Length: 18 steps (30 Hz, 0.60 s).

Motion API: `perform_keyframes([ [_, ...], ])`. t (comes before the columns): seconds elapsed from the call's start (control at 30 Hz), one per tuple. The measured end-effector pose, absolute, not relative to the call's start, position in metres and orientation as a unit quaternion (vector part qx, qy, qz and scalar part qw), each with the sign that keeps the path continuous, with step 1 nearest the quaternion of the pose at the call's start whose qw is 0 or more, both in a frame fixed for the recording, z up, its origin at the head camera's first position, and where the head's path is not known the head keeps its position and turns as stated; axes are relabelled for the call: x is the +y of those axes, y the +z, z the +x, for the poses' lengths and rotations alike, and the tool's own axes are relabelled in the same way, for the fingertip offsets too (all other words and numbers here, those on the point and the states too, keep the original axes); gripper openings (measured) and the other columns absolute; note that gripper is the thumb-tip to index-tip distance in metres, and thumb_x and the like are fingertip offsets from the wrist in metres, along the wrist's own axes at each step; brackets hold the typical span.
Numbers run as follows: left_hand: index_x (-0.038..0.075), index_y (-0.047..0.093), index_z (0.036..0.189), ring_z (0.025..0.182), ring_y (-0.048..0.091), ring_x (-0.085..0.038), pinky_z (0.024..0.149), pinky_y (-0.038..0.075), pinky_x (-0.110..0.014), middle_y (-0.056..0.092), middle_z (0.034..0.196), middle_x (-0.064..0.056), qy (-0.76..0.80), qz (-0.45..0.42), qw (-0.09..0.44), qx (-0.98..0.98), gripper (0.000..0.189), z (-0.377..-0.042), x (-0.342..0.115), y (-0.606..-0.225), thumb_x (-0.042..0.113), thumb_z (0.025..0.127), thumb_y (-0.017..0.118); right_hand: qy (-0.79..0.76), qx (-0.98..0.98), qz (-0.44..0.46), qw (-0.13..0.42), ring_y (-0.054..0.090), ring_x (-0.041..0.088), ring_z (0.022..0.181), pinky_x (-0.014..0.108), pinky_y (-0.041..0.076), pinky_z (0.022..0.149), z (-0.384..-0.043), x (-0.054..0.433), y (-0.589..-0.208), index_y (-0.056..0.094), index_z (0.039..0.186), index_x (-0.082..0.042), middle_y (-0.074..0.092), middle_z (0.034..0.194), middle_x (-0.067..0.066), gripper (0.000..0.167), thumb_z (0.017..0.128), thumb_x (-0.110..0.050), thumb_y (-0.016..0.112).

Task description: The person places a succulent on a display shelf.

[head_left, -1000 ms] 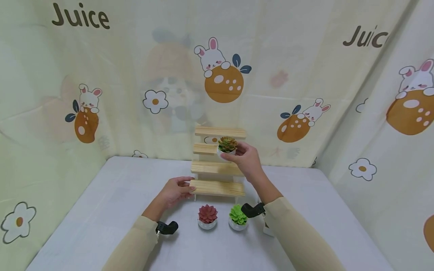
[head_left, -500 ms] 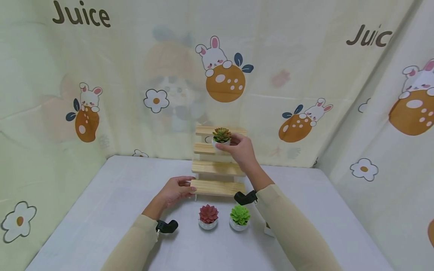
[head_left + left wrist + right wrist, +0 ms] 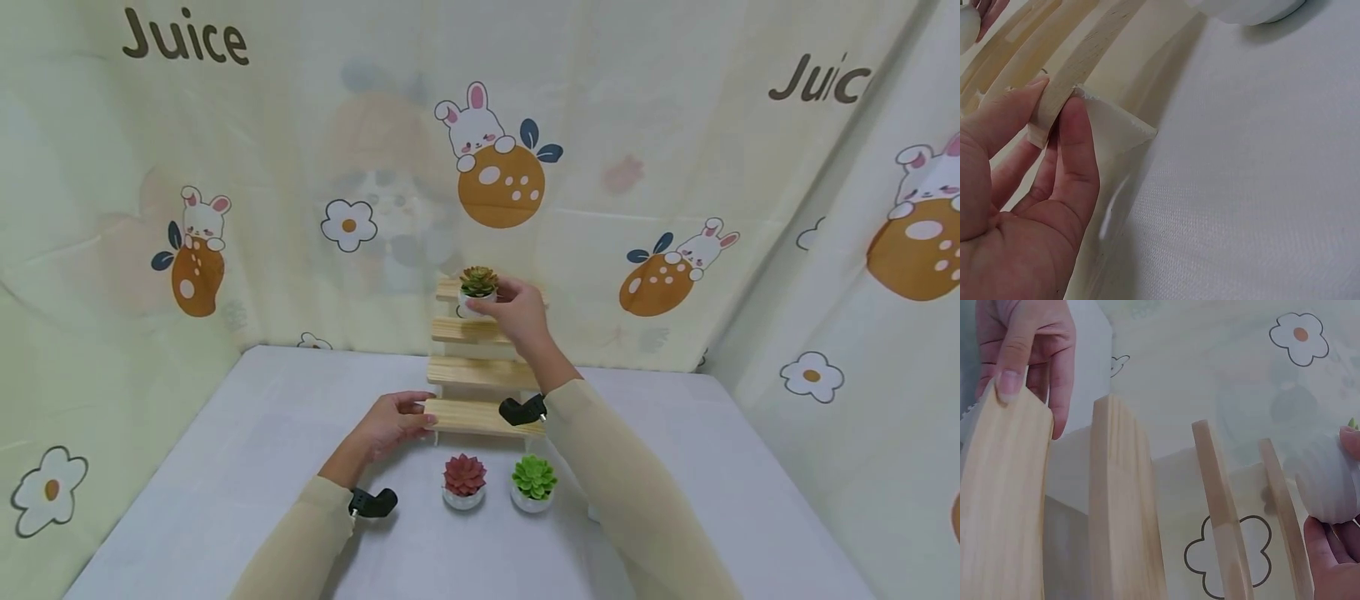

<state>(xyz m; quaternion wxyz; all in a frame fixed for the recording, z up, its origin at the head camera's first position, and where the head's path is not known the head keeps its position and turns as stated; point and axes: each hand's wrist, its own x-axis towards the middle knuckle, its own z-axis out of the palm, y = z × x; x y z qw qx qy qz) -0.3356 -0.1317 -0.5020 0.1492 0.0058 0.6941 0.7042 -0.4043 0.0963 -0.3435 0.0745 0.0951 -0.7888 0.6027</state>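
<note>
A small potted succulent (image 3: pixel 478 282) with green, red-tipped leaves is held by its white pot (image 3: pixel 1327 478) in my right hand (image 3: pixel 525 315), between thumb and fingers. In the head view it overlaps the top step of a wooden tiered stand (image 3: pixel 480 415); in the right wrist view the pot is close beside the top board (image 3: pixel 1286 512). My left hand (image 3: pixel 386 427) pinches the left end of the lowest board (image 3: pixel 1085 59), thumb above and fingers beneath. Most of the top board's right side is hidden behind my right hand.
On the white table (image 3: pixel 315 392), a red succulent (image 3: pixel 465 477) and a bright green succulent (image 3: pixel 534 479), both in white pots, stand in front of the stand. My right sleeve (image 3: pixel 637 483) mostly covers another white object. A printed curtain (image 3: pixel 585 100) hangs behind.
My right hand has carried the potted succulent up and to the left, from about the third step to the top one. The left hand keeps its grip on the lowest board.
</note>
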Motion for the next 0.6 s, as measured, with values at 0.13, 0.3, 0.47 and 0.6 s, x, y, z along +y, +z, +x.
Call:
perform_keyframes([
  [0.13,0.006,0.061,0.140,0.096,0.069,-0.020,0.083,0.063,-0.035,0.064,0.119,-0.016,0.704,0.002,0.149,0.695,0.052,-0.336,-0.131,-0.503,0.003,0.090,0.076,0.598,-0.791,0.100,0.082,0.067,0.023,0.102,0.035,0.055,0.085,-0.413,0.092,-0.343,0.070,0.127,-0.010,0.072,0.117,0.011,0.053,0.082,-0.030,0.088],
  [0.3,0.007,0.062,0.140,0.095,0.069,-0.020,0.084,0.063,-0.034,0.064,0.120,-0.016,0.704,0.003,0.148,0.695,0.051,-0.337,-0.131,-0.502,0.003,0.091,0.076,0.588,-0.799,0.089,0.089,0.063,0.020,0.109,0.035,0.055,0.092,-0.421,0.085,-0.336,0.070,0.129,-0.013,0.071,0.123,0.007,0.053,0.083,-0.031,0.087],
  [0.47,0.006,0.061,0.140,0.097,0.069,-0.021,0.084,0.063,-0.034,0.063,0.121,-0.016,0.705,-0.001,0.146,0.694,0.051,-0.337,-0.131,-0.503,0.003,0.091,0.075,0.591,-0.797,0.087,0.096,0.064,0.021,0.106,0.031,0.057,0.086,-0.430,0.080,-0.334,0.069,0.130,-0.010,0.071,0.121,0.009,0.054,0.082,-0.029,0.088],
  [0.6,0.005,0.061,0.141,0.096,0.068,-0.021,0.083,0.063,-0.033,0.063,0.119,-0.016,0.706,0.002,0.147,0.692,0.051,-0.337,-0.131,-0.504,0.002,0.092,0.074,0.601,-0.789,0.082,0.095,0.067,0.022,0.104,0.029,0.057,0.079,-0.436,0.075,-0.337,0.069,0.129,-0.008,0.072,0.119,0.011,0.053,0.082,-0.026,0.088],
])
